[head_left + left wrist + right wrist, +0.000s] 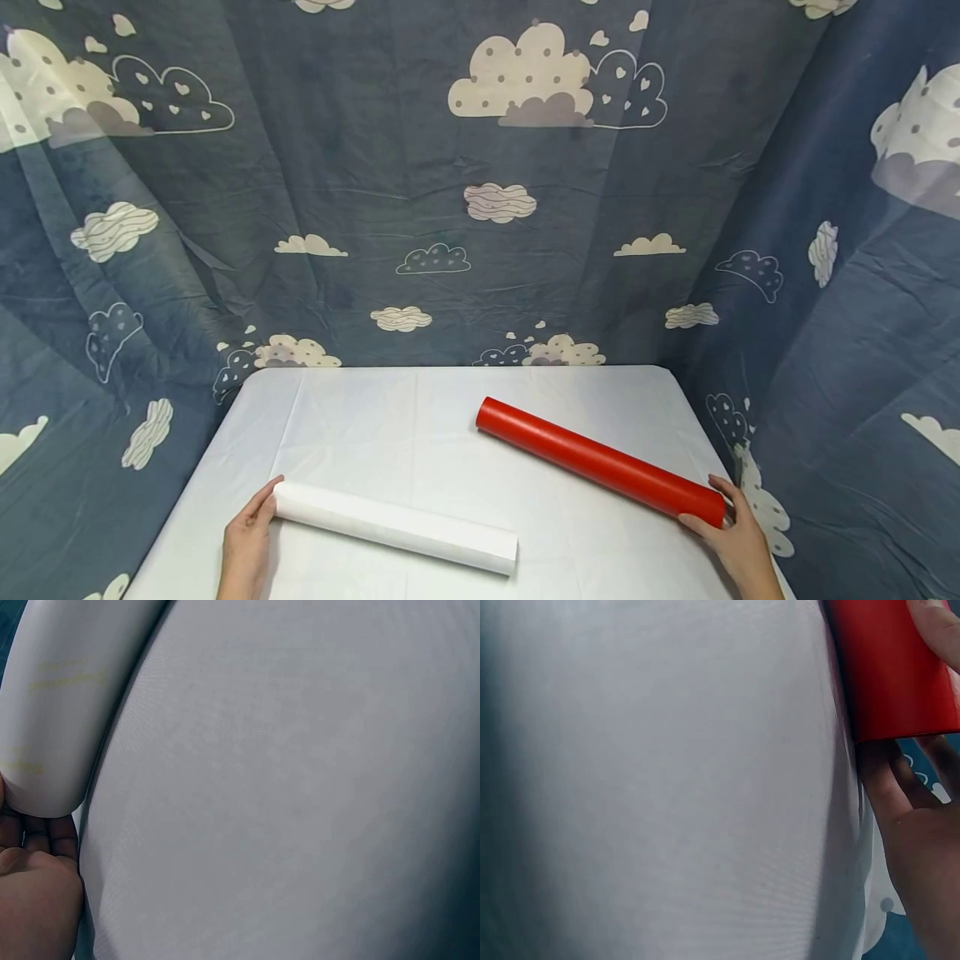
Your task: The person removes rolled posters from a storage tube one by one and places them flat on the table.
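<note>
In the head view, a white roll point(397, 527) lies slanted across the front left of the table. My left hand point(249, 533) grips its left end between thumb and fingers. Faint yellow marks show on the white roll point(67, 697) in the left wrist view, where the fingers reach under its end. Farther back and to the right lies a red roll point(600, 457), slanting down toward the right edge. My right hand point(738, 533) holds its near right end, thumb on the near side and fingers around the far side. In the right wrist view the thumb presses the red surface point(892, 675).
Both rolls lie on a table with a white cover point(375, 425), whose right edge runs close by the right hand. Behind and at both sides hangs a dark blue curtain point(360, 150) printed with pale clouds. Between the two rolls runs a strip of bare white cloth.
</note>
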{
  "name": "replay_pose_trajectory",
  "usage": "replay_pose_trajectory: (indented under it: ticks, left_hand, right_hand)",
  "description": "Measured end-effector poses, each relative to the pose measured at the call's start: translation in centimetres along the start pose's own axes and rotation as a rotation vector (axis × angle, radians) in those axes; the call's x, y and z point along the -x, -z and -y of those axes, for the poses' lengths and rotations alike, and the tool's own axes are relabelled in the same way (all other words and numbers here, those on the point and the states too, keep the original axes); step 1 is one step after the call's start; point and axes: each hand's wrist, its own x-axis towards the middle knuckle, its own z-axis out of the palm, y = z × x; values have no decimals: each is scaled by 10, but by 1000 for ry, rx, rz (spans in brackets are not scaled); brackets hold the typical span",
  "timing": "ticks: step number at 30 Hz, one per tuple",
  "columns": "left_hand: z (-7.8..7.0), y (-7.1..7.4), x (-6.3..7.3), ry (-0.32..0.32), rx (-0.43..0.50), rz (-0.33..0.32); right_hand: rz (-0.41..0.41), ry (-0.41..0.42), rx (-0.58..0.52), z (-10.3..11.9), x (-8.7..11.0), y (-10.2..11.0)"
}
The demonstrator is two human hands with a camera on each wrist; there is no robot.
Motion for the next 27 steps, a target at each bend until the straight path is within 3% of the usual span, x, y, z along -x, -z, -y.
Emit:
replay_pose_trajectory:
  ticks: [18, 27]
  left_hand:
    - [0, 0, -1, -4, 11, 3]
    - [-1, 0, -1, -6, 17, 10]
  right_hand:
    - [-93, 31, 10, 5, -3, -13]
    - [-46, 111, 36, 22, -21, -25]
